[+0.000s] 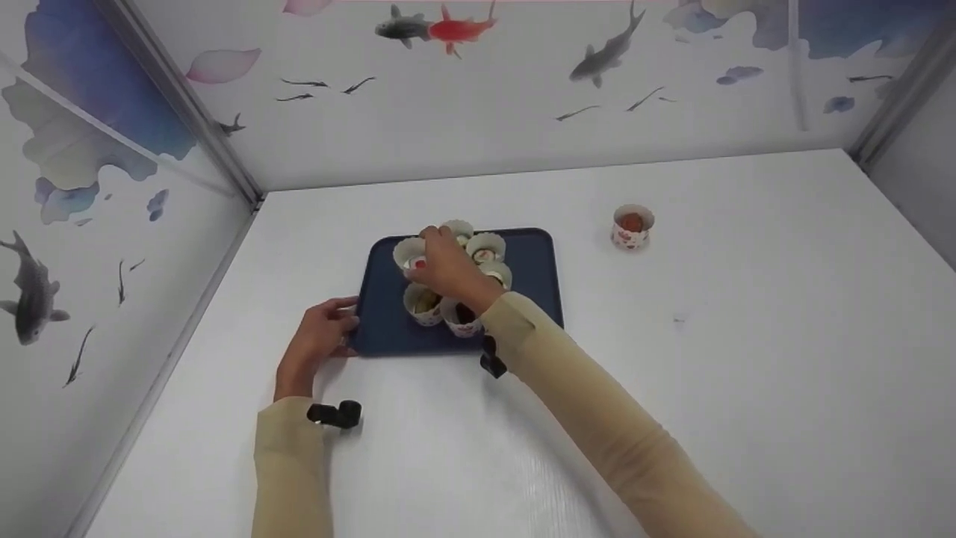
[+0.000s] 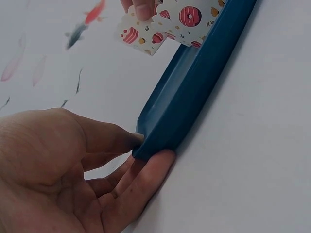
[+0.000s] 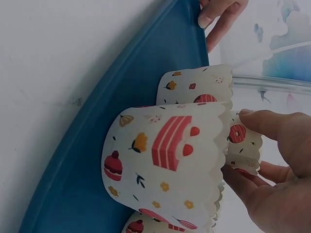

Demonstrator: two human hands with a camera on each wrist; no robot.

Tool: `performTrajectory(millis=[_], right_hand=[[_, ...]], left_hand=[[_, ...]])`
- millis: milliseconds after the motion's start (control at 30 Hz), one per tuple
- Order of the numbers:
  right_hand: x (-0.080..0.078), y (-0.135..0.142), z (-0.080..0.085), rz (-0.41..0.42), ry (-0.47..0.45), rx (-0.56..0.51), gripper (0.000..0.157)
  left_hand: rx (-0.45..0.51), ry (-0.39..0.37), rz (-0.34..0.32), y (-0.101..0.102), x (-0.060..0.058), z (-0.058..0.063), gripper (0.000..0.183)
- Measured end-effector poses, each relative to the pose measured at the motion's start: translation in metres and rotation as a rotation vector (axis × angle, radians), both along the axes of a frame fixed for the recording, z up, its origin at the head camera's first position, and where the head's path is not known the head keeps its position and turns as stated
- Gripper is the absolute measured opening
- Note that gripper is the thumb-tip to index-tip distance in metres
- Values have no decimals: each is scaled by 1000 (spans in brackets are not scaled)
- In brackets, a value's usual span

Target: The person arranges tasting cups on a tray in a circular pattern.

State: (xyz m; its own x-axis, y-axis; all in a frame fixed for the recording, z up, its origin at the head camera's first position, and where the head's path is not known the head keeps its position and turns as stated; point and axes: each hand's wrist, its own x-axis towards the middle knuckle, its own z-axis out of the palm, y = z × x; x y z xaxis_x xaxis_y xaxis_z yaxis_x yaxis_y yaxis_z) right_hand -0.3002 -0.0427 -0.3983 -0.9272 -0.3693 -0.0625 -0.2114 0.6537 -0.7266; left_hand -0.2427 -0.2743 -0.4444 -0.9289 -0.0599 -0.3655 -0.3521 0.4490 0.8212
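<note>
A dark blue tray bears several paper baking cups with scalloped rims and a printed cake-and-donut pattern. My left hand grips its left edge; in the left wrist view the thumb is on the rim and fingers are underneath. My right hand reaches across the other cups and pinches the far-left paper cup, which has something red and white inside. Nearer stand a cup with yellowish contents and a cup with dark contents. The right forearm partly covers the group.
Another paper cup with reddish-brown contents stands apart on the white table, right of the tray. White walls painted with fish enclose the table at the back and sides. A small clear scrap lies to the right.
</note>
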Motion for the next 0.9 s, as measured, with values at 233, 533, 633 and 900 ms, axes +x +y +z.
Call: performTrajectory(millis=[233, 533, 633, 900], right_hand=[[-1, 0, -4, -36, -48, -30, 68], [-1, -1, -7, -9, -33, -5, 69], [-1, 0, -7, -4, -47, -3, 66], [-5, 3, -9, 37, -73, -93, 26]], left_hand=[[0, 5, -3, 0, 0, 0, 48], [-16, 2, 7, 0, -1, -2, 48], [-18, 1, 3, 0, -1, -2, 48], [0, 1, -10, 0, -1, 0, 48]])
